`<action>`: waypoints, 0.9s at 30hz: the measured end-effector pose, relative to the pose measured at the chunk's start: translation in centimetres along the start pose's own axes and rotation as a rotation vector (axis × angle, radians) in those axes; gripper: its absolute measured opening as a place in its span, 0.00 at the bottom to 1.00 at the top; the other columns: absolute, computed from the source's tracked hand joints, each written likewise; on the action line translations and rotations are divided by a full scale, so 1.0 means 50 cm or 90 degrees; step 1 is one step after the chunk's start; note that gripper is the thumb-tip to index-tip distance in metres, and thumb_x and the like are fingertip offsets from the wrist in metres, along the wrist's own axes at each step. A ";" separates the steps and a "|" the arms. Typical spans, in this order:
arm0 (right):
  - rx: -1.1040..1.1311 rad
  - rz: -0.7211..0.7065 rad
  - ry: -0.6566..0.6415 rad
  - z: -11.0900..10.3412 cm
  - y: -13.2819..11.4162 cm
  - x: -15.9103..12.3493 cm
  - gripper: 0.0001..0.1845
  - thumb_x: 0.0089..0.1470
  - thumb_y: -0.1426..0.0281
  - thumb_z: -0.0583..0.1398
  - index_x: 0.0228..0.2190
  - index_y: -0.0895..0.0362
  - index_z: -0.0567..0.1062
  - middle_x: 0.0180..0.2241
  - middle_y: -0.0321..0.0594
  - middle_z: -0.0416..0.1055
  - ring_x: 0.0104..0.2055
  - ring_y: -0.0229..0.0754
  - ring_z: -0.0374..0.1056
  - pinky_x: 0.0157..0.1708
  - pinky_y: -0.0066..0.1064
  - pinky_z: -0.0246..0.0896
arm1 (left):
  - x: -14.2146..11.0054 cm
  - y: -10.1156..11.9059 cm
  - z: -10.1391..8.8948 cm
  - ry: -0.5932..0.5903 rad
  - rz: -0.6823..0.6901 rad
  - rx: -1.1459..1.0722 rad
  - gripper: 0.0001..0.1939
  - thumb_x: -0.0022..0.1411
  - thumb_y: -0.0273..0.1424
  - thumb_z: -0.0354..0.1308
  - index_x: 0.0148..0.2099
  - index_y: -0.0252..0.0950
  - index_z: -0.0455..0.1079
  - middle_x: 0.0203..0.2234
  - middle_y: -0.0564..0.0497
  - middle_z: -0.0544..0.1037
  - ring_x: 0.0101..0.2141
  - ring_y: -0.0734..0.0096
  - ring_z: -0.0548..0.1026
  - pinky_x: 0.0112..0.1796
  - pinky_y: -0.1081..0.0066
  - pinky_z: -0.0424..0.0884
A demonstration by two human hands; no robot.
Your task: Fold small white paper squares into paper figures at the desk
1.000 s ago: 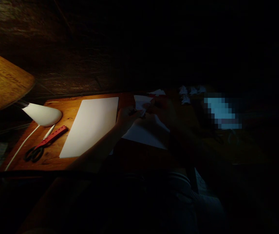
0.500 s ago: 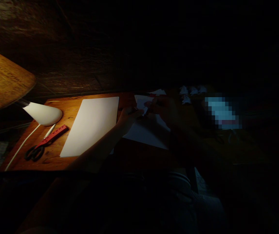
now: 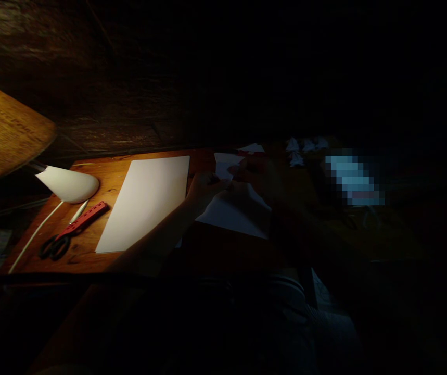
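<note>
In the dim middle of the table, my left hand (image 3: 206,188) is closed, with thumb and fingers pinched together towards the right. Facing it, my right hand (image 3: 257,174) is closed too, its fingertips bent down close to the left thumb. Between the fingertips they pinch what looks like a small piece of white paper; its shape is lost in shadow. Under both hands lies a white sheet of paper (image 3: 237,217), partly shaded by them. Another pale paper piece (image 3: 223,162) shows just behind the fingers.
A stack of white paper (image 3: 149,200) lies left of my hands. Further left are red-cased scissors (image 3: 85,221), a white pen (image 3: 78,211) and a lamp (image 3: 71,183). Several small folded paper pieces (image 3: 295,159) stand at the back right, near a lit, blurred screen (image 3: 354,179).
My fingers have shifted slightly, and the small white piece between them shows less than before. Both hands stay over the same sheet. The view has moved a little.
</note>
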State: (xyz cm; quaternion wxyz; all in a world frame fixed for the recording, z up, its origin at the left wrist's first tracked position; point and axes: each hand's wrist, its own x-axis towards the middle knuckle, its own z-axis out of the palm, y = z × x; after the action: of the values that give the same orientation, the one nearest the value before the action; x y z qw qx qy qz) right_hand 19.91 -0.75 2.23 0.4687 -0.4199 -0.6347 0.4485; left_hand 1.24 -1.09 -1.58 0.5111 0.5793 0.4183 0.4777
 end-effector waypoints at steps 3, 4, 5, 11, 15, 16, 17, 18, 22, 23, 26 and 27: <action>-0.027 0.005 -0.011 0.000 -0.001 -0.001 0.31 0.47 0.43 0.72 0.21 0.56 0.71 0.21 0.33 0.63 0.26 0.35 0.57 0.26 0.31 0.49 | -0.004 0.006 0.002 0.024 0.009 0.028 0.13 0.56 0.36 0.73 0.26 0.34 0.78 0.24 0.48 0.83 0.28 0.70 0.80 0.30 0.72 0.76; -0.038 0.010 -0.015 0.000 0.000 -0.001 0.31 0.46 0.43 0.73 0.20 0.55 0.69 0.21 0.32 0.62 0.25 0.34 0.56 0.26 0.31 0.48 | -0.005 0.008 0.002 0.033 0.009 0.042 0.13 0.56 0.36 0.73 0.26 0.34 0.78 0.23 0.48 0.83 0.27 0.70 0.80 0.29 0.73 0.75; -0.051 0.016 -0.018 0.000 0.001 -0.001 0.32 0.45 0.44 0.73 0.19 0.55 0.67 0.20 0.31 0.60 0.25 0.34 0.55 0.25 0.31 0.46 | -0.007 0.011 0.003 0.042 0.008 0.056 0.12 0.55 0.36 0.73 0.26 0.34 0.78 0.23 0.48 0.83 0.26 0.71 0.79 0.27 0.74 0.73; -0.115 0.013 -0.031 -0.003 0.004 0.002 0.30 0.50 0.52 0.73 0.17 0.55 0.64 0.19 0.30 0.58 0.24 0.34 0.54 0.26 0.32 0.44 | -0.012 0.017 0.008 0.078 0.018 0.072 0.12 0.54 0.36 0.73 0.25 0.35 0.79 0.20 0.50 0.81 0.21 0.74 0.74 0.21 0.75 0.65; -0.111 0.015 -0.019 0.002 0.001 0.001 0.25 0.51 0.58 0.72 0.18 0.55 0.66 0.19 0.29 0.58 0.24 0.33 0.52 0.26 0.32 0.43 | -0.011 0.011 0.010 0.089 0.020 0.066 0.12 0.54 0.36 0.73 0.24 0.35 0.78 0.17 0.52 0.77 0.18 0.77 0.70 0.19 0.74 0.60; -0.106 0.019 -0.017 0.003 0.001 0.001 0.25 0.52 0.59 0.72 0.18 0.55 0.66 0.19 0.30 0.59 0.24 0.33 0.53 0.26 0.32 0.43 | -0.011 0.011 0.011 0.088 0.023 0.066 0.13 0.53 0.36 0.73 0.24 0.35 0.78 0.17 0.52 0.77 0.18 0.77 0.70 0.19 0.74 0.60; -0.102 0.022 -0.015 0.004 0.000 0.001 0.24 0.52 0.59 0.72 0.18 0.55 0.67 0.20 0.30 0.60 0.25 0.34 0.53 0.26 0.32 0.43 | -0.011 0.013 0.011 0.086 0.027 0.064 0.13 0.53 0.36 0.73 0.23 0.35 0.78 0.17 0.52 0.77 0.19 0.76 0.71 0.20 0.74 0.62; -0.099 0.021 -0.014 0.005 -0.001 0.001 0.24 0.52 0.58 0.71 0.18 0.55 0.67 0.20 0.30 0.60 0.25 0.34 0.54 0.27 0.32 0.43 | -0.011 0.015 0.012 0.084 0.030 0.062 0.13 0.53 0.36 0.73 0.23 0.35 0.77 0.17 0.51 0.78 0.20 0.75 0.73 0.21 0.74 0.64; -0.069 0.006 -0.011 0.002 -0.001 0.001 0.28 0.49 0.54 0.73 0.17 0.55 0.66 0.19 0.30 0.59 0.25 0.34 0.54 0.26 0.32 0.43 | -0.013 0.026 0.014 0.075 0.026 0.050 0.14 0.53 0.38 0.74 0.24 0.35 0.78 0.21 0.48 0.82 0.24 0.70 0.79 0.27 0.71 0.73; -0.056 0.006 -0.010 0.001 -0.001 0.001 0.29 0.48 0.52 0.73 0.17 0.54 0.65 0.19 0.30 0.58 0.25 0.34 0.54 0.26 0.32 0.44 | -0.013 0.026 0.015 0.071 0.024 0.041 0.15 0.53 0.39 0.74 0.24 0.35 0.78 0.22 0.47 0.82 0.26 0.69 0.79 0.28 0.70 0.74; -0.034 0.021 -0.016 0.000 0.001 0.001 0.30 0.47 0.49 0.73 0.17 0.54 0.65 0.19 0.31 0.59 0.25 0.34 0.54 0.26 0.31 0.44 | -0.011 0.019 0.013 0.044 0.015 -0.001 0.17 0.53 0.42 0.75 0.24 0.35 0.77 0.23 0.47 0.82 0.28 0.67 0.81 0.32 0.68 0.78; -0.034 0.026 -0.019 0.000 0.002 0.001 0.31 0.46 0.48 0.73 0.17 0.54 0.66 0.19 0.31 0.59 0.25 0.34 0.54 0.26 0.31 0.44 | -0.010 0.014 0.012 0.036 0.010 -0.014 0.18 0.53 0.42 0.75 0.24 0.35 0.76 0.23 0.47 0.82 0.28 0.67 0.81 0.32 0.68 0.78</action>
State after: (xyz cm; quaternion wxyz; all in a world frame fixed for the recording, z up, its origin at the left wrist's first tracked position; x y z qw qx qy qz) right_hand 19.91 -0.66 2.15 0.4386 -0.4385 -0.6444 0.4473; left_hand 1.75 -1.80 -0.93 0.5015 0.5635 0.4225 0.5024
